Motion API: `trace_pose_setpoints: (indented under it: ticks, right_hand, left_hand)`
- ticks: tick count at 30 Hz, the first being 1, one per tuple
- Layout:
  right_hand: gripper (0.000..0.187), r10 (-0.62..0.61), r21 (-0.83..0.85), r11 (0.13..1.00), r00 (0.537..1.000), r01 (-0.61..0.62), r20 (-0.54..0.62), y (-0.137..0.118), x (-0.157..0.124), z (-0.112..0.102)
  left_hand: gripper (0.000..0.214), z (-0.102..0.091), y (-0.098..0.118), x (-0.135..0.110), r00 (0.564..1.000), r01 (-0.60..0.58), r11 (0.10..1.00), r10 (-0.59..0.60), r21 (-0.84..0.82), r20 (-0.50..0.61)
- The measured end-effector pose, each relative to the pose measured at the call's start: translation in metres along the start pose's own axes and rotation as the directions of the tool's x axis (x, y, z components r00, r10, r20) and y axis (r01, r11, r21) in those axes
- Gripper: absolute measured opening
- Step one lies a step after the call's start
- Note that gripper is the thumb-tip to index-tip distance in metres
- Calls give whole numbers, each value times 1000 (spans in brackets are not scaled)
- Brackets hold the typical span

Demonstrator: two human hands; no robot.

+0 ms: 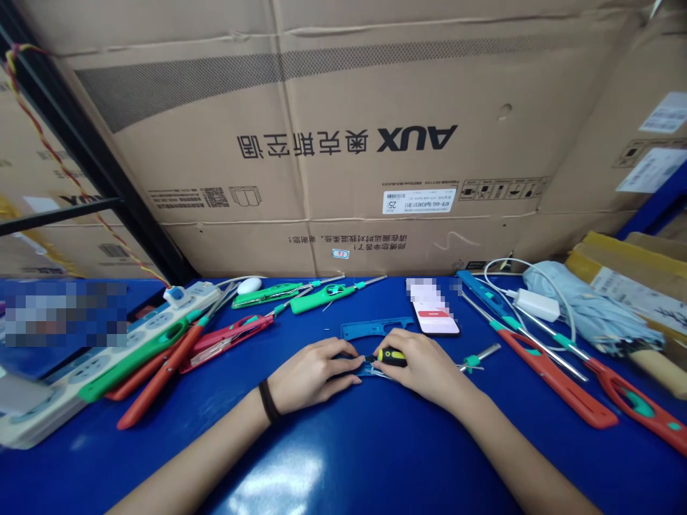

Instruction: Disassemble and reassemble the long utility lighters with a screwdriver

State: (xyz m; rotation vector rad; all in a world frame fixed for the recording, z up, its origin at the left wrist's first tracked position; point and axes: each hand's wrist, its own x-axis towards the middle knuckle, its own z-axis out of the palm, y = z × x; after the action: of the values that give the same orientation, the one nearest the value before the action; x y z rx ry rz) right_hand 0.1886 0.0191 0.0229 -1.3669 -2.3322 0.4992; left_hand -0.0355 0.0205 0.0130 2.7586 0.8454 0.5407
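Blue moulded plastic part [370,370] lies flat under your 2 hands in the head view, mostly hidden by your fingers, on the glossy blue surface [343,465]. Your left hand [314,375], with a black wristband [268,400] at the wrist, is pressed down over that part, its fingers [343,363] held together and reaching toward your right hand. Your right hand [424,368] is curled closed around a screwdriver [391,356] with a smooth yellow-and-black handle, and its dark tip points at the part, just beside your left fingertips.

A second blue plastic frame [373,327] lies just beyond your hands, near a phone [434,315] with a lit screen. To your left, long red and green plastic pieces [161,372] lie beside a white power strip [107,365]. To your right are more red plastic pieces with teal fittings [558,379], a white charger [538,305] and a furled pale blue umbrella [585,307]. A corrugated cardboard box [322,143] stands behind the surface.
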Motion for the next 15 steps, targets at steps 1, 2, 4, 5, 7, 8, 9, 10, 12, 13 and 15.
trace_pose_setpoints:
  ticks: [1, 2, 4, 5, 7, 8, 9, 10, 12, 13, 15]
  right_hand:
    - [9, 6, 10, 1000, 1000, -6, -5, 1, 0, 0]
    - [11, 12, 22, 1000, 1000, -12, -9, 1, 0, -1]
    - [14, 21, 63, 998, 1000, -20, -10, 3, -1, -2]
    - [16, 23, 89, 996, 1000, -23, 0, 4, -1, -3]
    - [17, 23, 140, 990, 999, -28, 34, 6, -2, -6]
    - [17, 23, 157, 987, 998, -31, 51, 6, -2, -8]
    - [18, 24, 164, 986, 998, -34, 62, 7, -2, -9]
    - [18, 23, 165, 986, 997, -34, 68, 7, -2, -10]
    - [20, 10, 159, 987, 997, -21, 71, 7, -3, -11]
    - [20, -1, 164, 986, 997, -11, 76, 8, -3, -12]
    - [21, -25, 197, 980, 995, 5, 101, 10, -4, -13]
  left_hand:
    - [29, 0, 0, 0, 1000, 0, 1000, 0, 4, -3]
    - [29, 0, 0, 0, 1000, 2, 1000, -2, 2, -8]
    - [28, 1, 0, 0, 1000, 7, 1000, -7, -8, -21]
    - [28, 1, -1, 0, 1000, 10, 1000, -11, -11, -27]
    - [27, 2, -1, 0, 999, 16, 1000, -17, -13, -35]
    - [27, 2, -1, 0, 999, 17, 1000, -18, -14, -39]
    - [27, 2, -1, 0, 999, 17, 1000, -18, -16, -42]
    - [26, 3, -1, 0, 999, 17, 1000, -18, -19, -44]
    - [26, 2, -1, 0, 999, 17, 1000, -18, -25, -48]
    - [26, 2, -1, 0, 999, 18, 999, -19, -30, -49]
    - [26, 2, 0, 0, 999, 21, 999, -23, -39, -47]
